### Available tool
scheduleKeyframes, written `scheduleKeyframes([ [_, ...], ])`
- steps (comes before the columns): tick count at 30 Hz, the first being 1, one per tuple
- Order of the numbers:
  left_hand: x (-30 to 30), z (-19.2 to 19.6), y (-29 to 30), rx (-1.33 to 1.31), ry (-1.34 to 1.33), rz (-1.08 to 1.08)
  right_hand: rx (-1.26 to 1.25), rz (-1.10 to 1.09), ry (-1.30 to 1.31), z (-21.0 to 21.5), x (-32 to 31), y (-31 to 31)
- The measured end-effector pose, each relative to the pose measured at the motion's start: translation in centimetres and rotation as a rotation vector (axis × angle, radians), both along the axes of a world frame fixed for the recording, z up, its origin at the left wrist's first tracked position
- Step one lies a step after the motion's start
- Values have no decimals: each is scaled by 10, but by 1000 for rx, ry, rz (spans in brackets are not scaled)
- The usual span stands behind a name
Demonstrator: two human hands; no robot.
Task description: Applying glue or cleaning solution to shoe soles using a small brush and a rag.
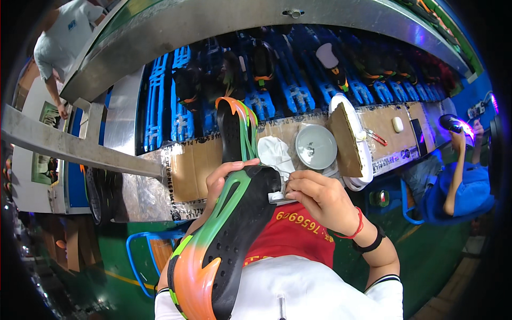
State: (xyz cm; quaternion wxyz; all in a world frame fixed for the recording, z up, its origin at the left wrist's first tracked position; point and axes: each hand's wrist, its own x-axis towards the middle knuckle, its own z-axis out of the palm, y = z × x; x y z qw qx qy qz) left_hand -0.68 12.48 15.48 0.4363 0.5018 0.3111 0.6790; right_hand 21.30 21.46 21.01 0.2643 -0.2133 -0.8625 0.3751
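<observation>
Head view, only one cam. I see the left hand (pixel 226 178) wrapped around a shoe (pixel 224 245), fingers closed on its upper side, near the heel end. The shoe is turned sole up, black sole w/ green and orange edge, and its orange toe end points down toward the lower edge of the picture, in front of the person's red and white shirt. The right hand (pixel 320 200) is closed around a small white-grey tool (pixel 278 194), and this tool touches the heel end of the shoe. I cannot tell exactly what kind of tool it is. On the right wrist there is a red string and a black band.

Just behind the hands a second shoe (pixel 234 130) of the same colours stands on the worktop (pixel 192 170), which is covered w/ cardboard. Beside it lies a white cloth (pixel 274 152), then a round grey dish (pixel 316 146), then a brown board (pixel 345 141) leaning on a white tray. Farther right on the worktop are a red-handled tool (pixel 376 137) and a small white block (pixel 397 124).

Behind the worktop blue racks (pixel 290 80) carry more dark shoes. Another person in blue (pixel 461 186) sits at the right; one in a pale shirt (pixel 66 37) stands at top left.
</observation>
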Motion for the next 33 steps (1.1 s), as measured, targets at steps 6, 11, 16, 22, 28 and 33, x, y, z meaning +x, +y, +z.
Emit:
scheduleKeyframes([
  [6,-4,-19,-3,50,58,64,-189,75,22,7,-1,-4],
  [11,11,1,-2,-143,-58,107,-123,118,145,6,-4,-6],
  [16,6,13,-6,-252,-506,-91,288,112,8,6,8,2],
  [22,-11,13,-15,-344,-420,-284,562,130,-21,0,15,8],
  [28,-10,15,-18,-373,-536,-317,544,65,8,-7,15,13],
  [33,-8,15,-20,-363,-665,-338,471,23,25,-6,12,17],
])
